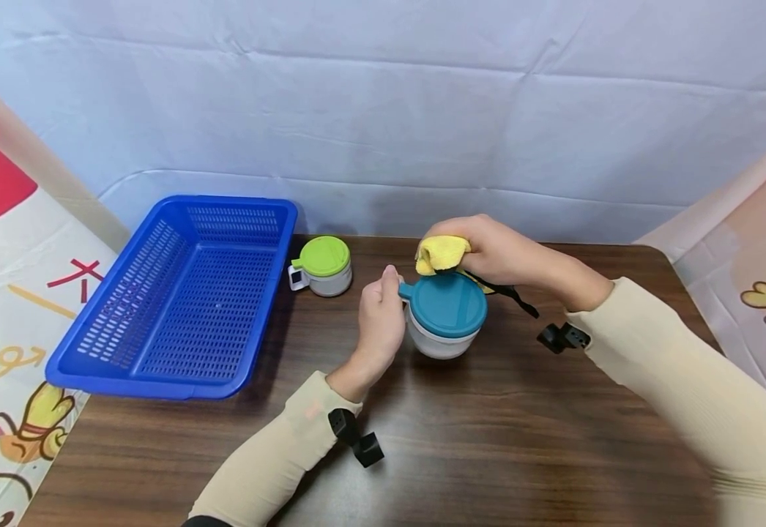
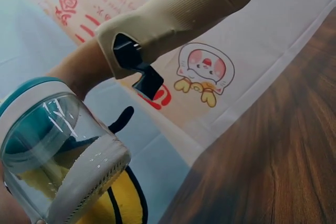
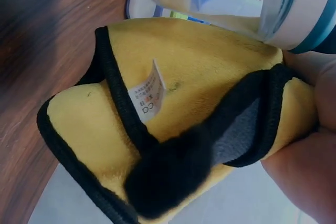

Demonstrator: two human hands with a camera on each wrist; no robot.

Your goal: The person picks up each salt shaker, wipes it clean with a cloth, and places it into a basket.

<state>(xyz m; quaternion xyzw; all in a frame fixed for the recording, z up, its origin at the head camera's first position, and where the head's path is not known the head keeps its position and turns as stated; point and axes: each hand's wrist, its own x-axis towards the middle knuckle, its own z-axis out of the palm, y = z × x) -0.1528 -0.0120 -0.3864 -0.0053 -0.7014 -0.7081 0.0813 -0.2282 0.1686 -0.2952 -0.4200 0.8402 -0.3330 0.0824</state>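
A clear jar (image 1: 441,347) with a teal lid (image 1: 450,304) and a side handle is held up over the table, slightly tilted. Its handle is gripped by the left hand (image 1: 381,316), thumb pointing up. Beyond the lid, the right hand (image 1: 485,243) pinches a yellow cloth (image 1: 440,253) with black edging. In the right wrist view the cloth (image 3: 197,61) spreads along the jar's side, its white tag showing. The left wrist view shows the jar (image 2: 89,179) with a pale base and yellow cloth behind the clear wall.
To the left, a blue perforated basket (image 1: 159,389) stands on the brown wooden table (image 1: 488,446). Between basket and hands sits a second jar (image 1: 332,284) with a green lid (image 1: 325,255). A pale curtain (image 1: 383,132) hangs along the table's back edge, and printed sheets flank both sides.
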